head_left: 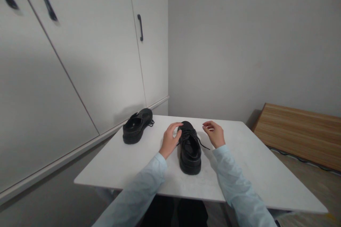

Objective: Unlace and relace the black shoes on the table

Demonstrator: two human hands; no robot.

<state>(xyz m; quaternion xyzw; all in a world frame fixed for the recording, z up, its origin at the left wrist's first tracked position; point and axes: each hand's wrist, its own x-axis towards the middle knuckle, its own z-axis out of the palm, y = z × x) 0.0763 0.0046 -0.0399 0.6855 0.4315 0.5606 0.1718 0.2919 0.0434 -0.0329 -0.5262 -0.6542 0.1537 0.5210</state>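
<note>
A black lace-up shoe [189, 161] stands on the white table [250, 170] between my hands, toe pointing away from me. One loose lace end trails to its right. My left hand [171, 138] is at the left side of the toe, thumb and fingers apart, with nothing visible in it; whether its fingertips touch the shoe is unclear. Right of the shoe, my right hand [214, 133] hovers above the table with its fingers curled and slightly apart, holding nothing visible. The second black shoe [133, 134] sits at the table's back left, its laces hanging to the right.
White cabinet doors [106, 60] with dark handles rise along the left side. Behind the table is a plain grey wall [226, 42]. A wood-grain board or bench [298, 131] lies low on the right, beyond the table edge.
</note>
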